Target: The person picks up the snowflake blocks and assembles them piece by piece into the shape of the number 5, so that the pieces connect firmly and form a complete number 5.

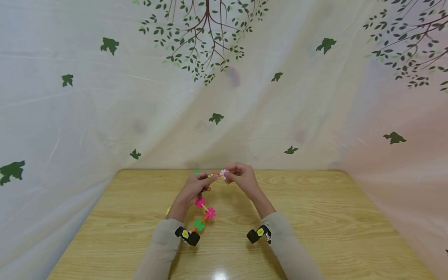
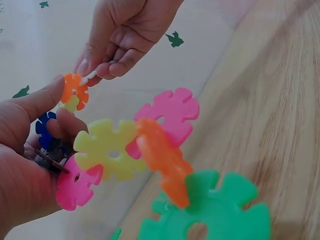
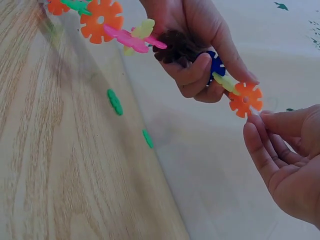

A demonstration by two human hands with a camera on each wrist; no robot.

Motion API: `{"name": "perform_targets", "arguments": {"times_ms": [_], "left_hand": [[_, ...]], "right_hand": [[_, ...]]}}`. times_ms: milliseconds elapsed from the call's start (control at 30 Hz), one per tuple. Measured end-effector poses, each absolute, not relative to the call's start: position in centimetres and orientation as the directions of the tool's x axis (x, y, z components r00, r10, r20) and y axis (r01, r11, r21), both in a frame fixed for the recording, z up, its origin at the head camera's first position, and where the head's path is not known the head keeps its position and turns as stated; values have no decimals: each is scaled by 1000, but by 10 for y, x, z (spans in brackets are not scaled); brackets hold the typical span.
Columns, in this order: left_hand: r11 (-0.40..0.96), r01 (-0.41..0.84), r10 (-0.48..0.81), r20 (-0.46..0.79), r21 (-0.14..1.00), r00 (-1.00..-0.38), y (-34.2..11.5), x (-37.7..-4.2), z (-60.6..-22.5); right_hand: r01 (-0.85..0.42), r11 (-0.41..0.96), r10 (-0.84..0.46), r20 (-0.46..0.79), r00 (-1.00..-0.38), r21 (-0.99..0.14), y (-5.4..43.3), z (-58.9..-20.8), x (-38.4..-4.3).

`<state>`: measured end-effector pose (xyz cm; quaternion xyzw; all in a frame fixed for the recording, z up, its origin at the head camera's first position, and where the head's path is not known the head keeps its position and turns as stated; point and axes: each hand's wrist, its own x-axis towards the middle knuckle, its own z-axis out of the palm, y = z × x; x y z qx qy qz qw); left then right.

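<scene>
My left hand (image 1: 196,186) grips a chain of notched plastic snowflake discs near its far end. An orange disc (image 3: 246,99) projects past the left thumb, joined to a yellow disc (image 3: 226,83) and a dark blue disc (image 3: 217,69). Black or dark discs (image 3: 175,47) lie within the left fingers. The rest of the chain hangs toward the left wrist, with a pink disc (image 2: 172,115), a yellow disc (image 2: 107,145) and a green disc (image 2: 225,205). Between thumb and fingertips my right hand (image 1: 245,182) pinches a white disc (image 1: 224,174), its edge at the orange disc's rim.
Two loose green discs (image 3: 114,102) lie on the wooden table (image 1: 315,217) near its far edge. Something yellow (image 1: 168,210) shows beside the left forearm. Behind the table hangs a pale cloth (image 1: 252,132) printed with leaves and branches.
</scene>
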<state>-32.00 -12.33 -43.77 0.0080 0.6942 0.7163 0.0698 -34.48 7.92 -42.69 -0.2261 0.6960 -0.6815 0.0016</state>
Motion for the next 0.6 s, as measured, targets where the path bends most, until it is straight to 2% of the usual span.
{"name": "perform_targets", "arguments": {"times_ms": [133, 400, 600], "left_hand": [[-9, -62, 122, -60, 998, -991, -123, -320, -437], [0, -52, 208, -51, 999, -977, -126, -318, -436], [25, -34, 228, -39, 999, -973, -125, -318, -437]], "right_hand": [[-279, -52, -367, 279, -888, -959, 82, -427, -346], [-250, 42, -442, 206, -873, -967, 85, -428, -350], [-208, 40, -461, 167, -872, -977, 86, -430, -350]]}}
